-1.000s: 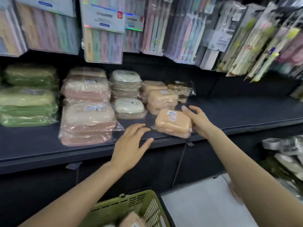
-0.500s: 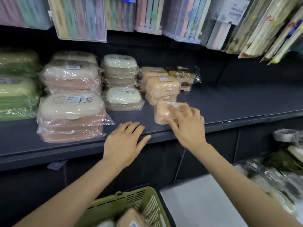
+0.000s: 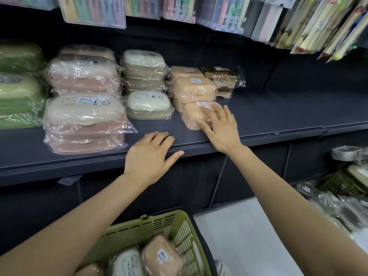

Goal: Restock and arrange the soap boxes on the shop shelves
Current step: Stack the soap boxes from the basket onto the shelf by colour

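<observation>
A peach soap box (image 3: 192, 118) in clear wrap lies on the dark shelf (image 3: 268, 120), just in front of a stack of two more peach boxes (image 3: 193, 88). My right hand (image 3: 221, 126) lies over its right side with fingers spread and nearly straight, touching the top. My left hand (image 3: 151, 156) rests flat, palm down, on the shelf's front edge and holds nothing. To the left stand wrapped cream-and-tan boxes (image 3: 148, 104), larger cream-and-pink boxes (image 3: 83, 114) and green ones (image 3: 18, 96).
A green basket (image 3: 179, 226) below me holds several more wrapped soap boxes. A small brown wrapped item (image 3: 223, 80) sits behind the peach stack. The shelf runs bare to the right. Hanging packets (image 3: 298, 22) overhang the shelf. More goods lie at the lower right.
My right hand slid the peach box back from the shelf's front edge toward the peach stack, moving from its right end onto its top. The left hand stayed on the shelf edge.
</observation>
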